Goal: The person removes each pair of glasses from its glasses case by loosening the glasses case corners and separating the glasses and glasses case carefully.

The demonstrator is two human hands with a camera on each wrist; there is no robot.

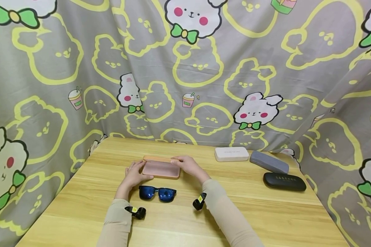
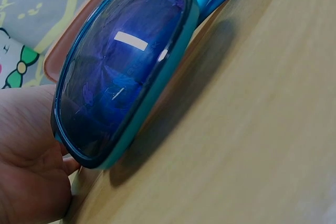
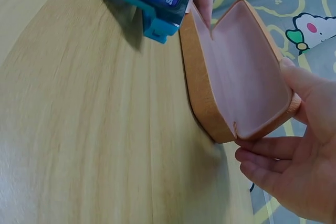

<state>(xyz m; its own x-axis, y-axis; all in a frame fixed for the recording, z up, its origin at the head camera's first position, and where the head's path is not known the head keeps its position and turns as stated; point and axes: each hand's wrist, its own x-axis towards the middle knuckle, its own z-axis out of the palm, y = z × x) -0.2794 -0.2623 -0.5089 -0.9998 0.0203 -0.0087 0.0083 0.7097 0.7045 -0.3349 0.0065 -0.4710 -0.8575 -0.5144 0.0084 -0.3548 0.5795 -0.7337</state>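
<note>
An orange-brown glasses case (image 1: 160, 168) with a pink lining stands open on the table. My left hand (image 1: 133, 175) grips its left end, with the thumb at the front edge. At the other end my right hand (image 1: 190, 167) holds the lid; in the right wrist view, the thumb presses on the lid's rim (image 3: 283, 66) and the fingers lie behind and below it. Dark sunglasses (image 1: 146, 192) with blue mirrored lenses lie in front of the case, between my forearms. In the left wrist view, a lens (image 2: 121, 77) covers part of my left hand.
At the back right stand a white case (image 1: 232, 154), a grey-blue case (image 1: 269, 162) and a black case (image 1: 284, 181), all closed. A patterned curtain (image 1: 204, 75) hangs behind and beside the wooden table (image 1: 179, 226).
</note>
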